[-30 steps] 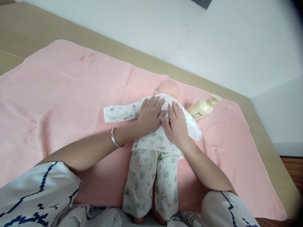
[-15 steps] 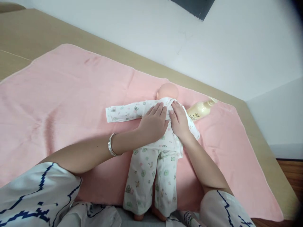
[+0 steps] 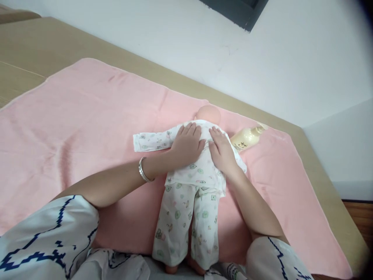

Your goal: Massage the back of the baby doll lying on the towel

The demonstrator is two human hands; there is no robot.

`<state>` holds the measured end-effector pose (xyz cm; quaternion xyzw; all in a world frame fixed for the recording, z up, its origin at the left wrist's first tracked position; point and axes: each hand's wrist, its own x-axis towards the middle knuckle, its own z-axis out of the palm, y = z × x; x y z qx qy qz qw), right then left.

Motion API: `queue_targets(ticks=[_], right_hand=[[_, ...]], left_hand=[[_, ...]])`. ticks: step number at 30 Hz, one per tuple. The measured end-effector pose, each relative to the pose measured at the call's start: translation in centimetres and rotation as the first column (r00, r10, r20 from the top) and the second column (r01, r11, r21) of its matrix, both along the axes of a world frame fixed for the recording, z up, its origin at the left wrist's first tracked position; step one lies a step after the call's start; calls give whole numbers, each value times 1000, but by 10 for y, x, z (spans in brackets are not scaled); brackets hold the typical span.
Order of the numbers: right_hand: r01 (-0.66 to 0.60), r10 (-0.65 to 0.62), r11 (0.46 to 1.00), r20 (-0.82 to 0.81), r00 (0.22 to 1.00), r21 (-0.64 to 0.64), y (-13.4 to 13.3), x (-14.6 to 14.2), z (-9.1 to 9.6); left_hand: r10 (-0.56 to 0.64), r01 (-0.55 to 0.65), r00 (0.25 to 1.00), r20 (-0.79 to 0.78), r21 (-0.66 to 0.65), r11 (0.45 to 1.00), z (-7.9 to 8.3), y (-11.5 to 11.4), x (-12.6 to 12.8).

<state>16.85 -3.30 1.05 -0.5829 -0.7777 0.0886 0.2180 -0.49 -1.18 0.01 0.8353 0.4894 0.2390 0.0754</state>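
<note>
A baby doll [image 3: 208, 113] lies on a pink blanket [image 3: 110, 105], its head toward the wall and its feet toward me. It wears a white printed top [image 3: 201, 173] and matching trousers [image 3: 175, 221]. My left hand [image 3: 188, 144] rests flat on the left side of the top, fingers stretched out toward the doll's head. On the top's right side lies my right hand [image 3: 222, 151], also flat with fingers extended. One sleeve [image 3: 153, 140] stretches out to the left. The doll's face is not visible.
A cream pump bottle [image 3: 247, 138] with dark lettering lies on its side, right of the doll's shoulder. The blanket covers a wooden table [image 3: 32, 42] that runs along a white wall [image 3: 175, 35]. A dark panel [image 3: 239, 11] shows on the wall.
Both hands have shifted slightly over the top. My left hand's fingers now spread farther left, the gap between the hands is wider, and the cloth near the neck lies smoother.
</note>
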Motion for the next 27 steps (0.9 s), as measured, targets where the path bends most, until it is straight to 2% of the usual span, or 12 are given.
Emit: queue_targets(ticks=[3,5,10,13,17,19,21,23,27], right_hand=[[40,-40,999,-20,999,-13,11,8,-2],[58,-58,998,18,998,-25,5,3,-1],[11,-8,1000,107,994,-29,-30,-19,6],[-14,16,1000,104,994,-24,-30,-18,10],[-7,10,999,47,999,-52,-6,0,9],[-15,17,998,24,1000,-58,4,7,7],[-17,18,998,19,1000,-56,7,9,4],[1,1,999,38,999,-43,1,4,2],[-16,17,1000,113,993,-8,-23,-15,1]], left_hand=[[-35,35,999,-20,7,999,4,-18,4],[-68,68,998,-4,-33,997,6,-18,3],[-121,129,990,71,-110,986,8,12,-5],[-88,94,994,67,-97,991,7,17,-4],[-59,60,998,13,-17,998,6,-10,3],[-124,125,992,-27,49,991,6,-25,4],[-183,186,982,-43,71,980,8,-30,4],[-181,181,984,-8,31,983,10,-24,1],[-65,68,995,73,-41,997,9,2,-3]])
